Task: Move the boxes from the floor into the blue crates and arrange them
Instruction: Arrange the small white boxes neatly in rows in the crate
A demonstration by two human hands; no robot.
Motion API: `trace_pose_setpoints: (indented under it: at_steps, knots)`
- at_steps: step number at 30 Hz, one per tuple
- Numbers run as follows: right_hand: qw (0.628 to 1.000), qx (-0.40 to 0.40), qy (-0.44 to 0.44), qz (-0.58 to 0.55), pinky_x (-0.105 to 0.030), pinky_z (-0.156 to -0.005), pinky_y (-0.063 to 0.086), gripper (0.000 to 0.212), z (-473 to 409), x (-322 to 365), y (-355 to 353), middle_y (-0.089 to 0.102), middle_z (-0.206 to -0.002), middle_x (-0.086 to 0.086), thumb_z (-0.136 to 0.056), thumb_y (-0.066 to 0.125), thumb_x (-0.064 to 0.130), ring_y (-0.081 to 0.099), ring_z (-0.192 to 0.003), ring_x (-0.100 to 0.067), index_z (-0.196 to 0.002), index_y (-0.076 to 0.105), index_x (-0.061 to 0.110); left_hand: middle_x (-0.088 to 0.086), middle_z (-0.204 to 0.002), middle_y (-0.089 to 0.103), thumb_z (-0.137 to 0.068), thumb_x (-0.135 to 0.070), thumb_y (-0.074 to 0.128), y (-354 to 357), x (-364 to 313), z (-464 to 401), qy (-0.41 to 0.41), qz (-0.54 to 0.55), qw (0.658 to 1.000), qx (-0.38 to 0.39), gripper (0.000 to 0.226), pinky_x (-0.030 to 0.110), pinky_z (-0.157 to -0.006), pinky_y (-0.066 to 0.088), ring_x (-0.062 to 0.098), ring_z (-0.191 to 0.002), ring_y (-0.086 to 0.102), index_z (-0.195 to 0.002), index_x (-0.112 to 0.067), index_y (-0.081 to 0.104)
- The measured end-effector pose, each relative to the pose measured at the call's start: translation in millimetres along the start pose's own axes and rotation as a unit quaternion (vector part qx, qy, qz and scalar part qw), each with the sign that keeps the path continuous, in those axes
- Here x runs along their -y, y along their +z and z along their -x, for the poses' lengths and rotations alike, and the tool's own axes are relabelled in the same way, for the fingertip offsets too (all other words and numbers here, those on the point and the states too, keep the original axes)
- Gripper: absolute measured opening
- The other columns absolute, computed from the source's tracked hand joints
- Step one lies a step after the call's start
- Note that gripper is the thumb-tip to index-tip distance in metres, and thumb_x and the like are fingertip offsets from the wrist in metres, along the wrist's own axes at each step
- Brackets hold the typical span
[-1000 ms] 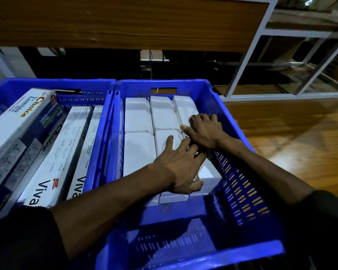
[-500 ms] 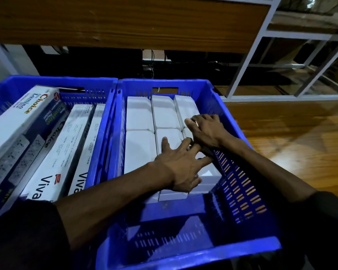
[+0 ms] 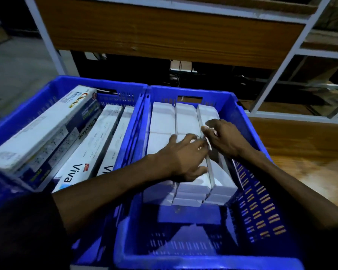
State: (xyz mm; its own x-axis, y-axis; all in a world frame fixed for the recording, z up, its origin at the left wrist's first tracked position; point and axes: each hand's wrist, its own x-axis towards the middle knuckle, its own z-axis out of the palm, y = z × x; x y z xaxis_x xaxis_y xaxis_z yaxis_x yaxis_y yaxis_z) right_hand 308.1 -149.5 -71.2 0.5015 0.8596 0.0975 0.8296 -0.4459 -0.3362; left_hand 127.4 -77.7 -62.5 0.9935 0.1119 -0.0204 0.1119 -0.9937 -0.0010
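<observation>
Head view: your left hand (image 3: pixel 185 158) lies flat, fingers loose, on the white boxes (image 3: pixel 185 121) in the right blue crate (image 3: pixel 248 131).
Right hand (image 3: pixel 222 139): fingers curled at the row nearest that crate's wall; can't tell if it's pinching a box.
Tip: press down, nudge the row snug.
Since earlier: hands barely shifted, camera leaned closer.

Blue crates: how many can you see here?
2. The left blue crate holds long printed boxes. The right blue crate, touching it, holds white boxes, where both hands work. Others may lie out of view.
</observation>
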Motion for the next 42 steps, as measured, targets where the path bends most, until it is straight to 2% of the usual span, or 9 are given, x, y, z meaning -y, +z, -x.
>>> trace_pose_setpoints:
  at_steps: [6,14,18,22,26,31,36,39,42]
  knots:
    - [0.989,-0.087,-0.118,-0.004,-0.044,-0.080,0.056,0.028,12,52,-16,0.073,-0.110,-0.002,-0.096,0.056,0.033,0.069,-0.101,-0.021,-0.115,0.066,0.015,0.003,-0.166,0.010,-0.098,-0.051,0.047,-23,39,34,-0.099,0.016,0.994,-0.038,0.066,0.060,-0.113,0.026,0.030,-0.151,0.007,-0.152,-0.019,0.027]
    - [0.983,-0.103,-0.150,0.006,-0.032,-0.074,0.042,0.032,9,174,-13,0.075,-0.098,-0.009,-0.082,0.056,0.002,0.067,-0.088,-0.030,-0.109,0.071,0.009,0.001,-0.161,0.016,-0.093,-0.048,0.054,-52,109,94,-0.071,0.045,0.993,-0.078,0.066,0.062,-0.109,0.033,0.030,-0.146,0.014,-0.147,-0.020,0.031]
    - [0.984,-0.096,-0.153,0.004,-0.044,-0.081,0.051,0.042,5,226,13,0.072,-0.102,-0.014,-0.076,0.047,0.017,0.066,-0.094,-0.037,-0.112,0.068,0.010,0.002,-0.158,0.022,-0.091,-0.043,0.054,-48,147,124,-0.074,0.071,0.991,-0.081,0.058,0.059,-0.104,0.040,0.032,-0.142,0.022,-0.140,-0.018,0.037]
    - [0.992,-0.072,-0.103,0.017,-0.048,-0.087,0.049,0.040,3,265,40,0.066,-0.114,-0.018,-0.088,0.050,0.027,0.060,-0.106,-0.040,-0.121,0.061,0.007,0.007,-0.159,0.020,-0.093,-0.041,0.052,-26,183,150,-0.115,0.094,0.988,0.029,0.061,0.059,-0.105,0.039,0.040,-0.142,0.023,-0.144,-0.014,0.031]
    - [0.988,0.075,-0.071,0.113,-0.044,-0.092,0.047,0.043,-5,296,62,0.058,-0.125,-0.022,-0.096,0.056,0.033,0.055,-0.115,-0.040,-0.127,0.052,0.004,0.016,-0.146,0.032,-0.092,-0.043,0.049,-3,219,160,-0.149,0.080,0.981,0.100,0.059,0.058,-0.106,0.039,0.047,-0.134,0.035,-0.140,-0.010,0.034]
    - [0.980,0.156,0.009,0.125,-0.043,-0.092,0.047,0.052,-16,317,98,0.058,-0.128,-0.025,-0.094,0.056,0.041,0.056,-0.117,-0.043,-0.128,0.047,0.003,0.022,-0.145,0.038,-0.096,-0.036,0.049,10,241,167,-0.196,0.116,0.971,0.076,0.052,0.053,-0.105,0.040,0.046,-0.128,0.042,-0.137,-0.006,0.039]
    - [0.981,0.152,0.055,0.108,-0.050,-0.097,0.042,0.057,-12,323,131,0.057,-0.125,-0.022,-0.089,0.054,0.047,0.050,-0.119,-0.043,-0.125,0.040,0.005,0.022,-0.136,0.051,-0.099,-0.032,0.050,8,234,169,-0.237,0.207,0.942,0.115,0.048,0.035,-0.080,0.043,0.039,-0.119,0.055,-0.137,-0.004,0.040]
    - [0.978,0.160,0.069,0.112,-0.048,-0.091,0.042,0.075,-10,329,138,0.055,-0.128,-0.018,-0.086,0.058,0.052,0.041,-0.123,-0.042,-0.136,0.028,0.006,0.019,-0.133,0.054,-0.100,-0.028,0.049,3,234,166,-0.238,0.260,0.923,0.156,0.049,0.032,-0.078,0.046,0.033,-0.114,0.059,-0.140,-0.002,0.039]
    - [0.980,0.156,0.081,0.094,-0.050,-0.093,0.042,0.101,-10,333,134,0.050,-0.138,-0.020,-0.086,0.059,0.058,0.038,-0.128,-0.044,-0.152,0.004,0.005,0.010,-0.103,0.058,-0.101,-0.022,0.046,-3,236,168,-0.237,0.331,0.900,0.155,0.039,0.023,-0.058,0.047,0.022,-0.085,0.060,-0.135,-0.002,0.045]
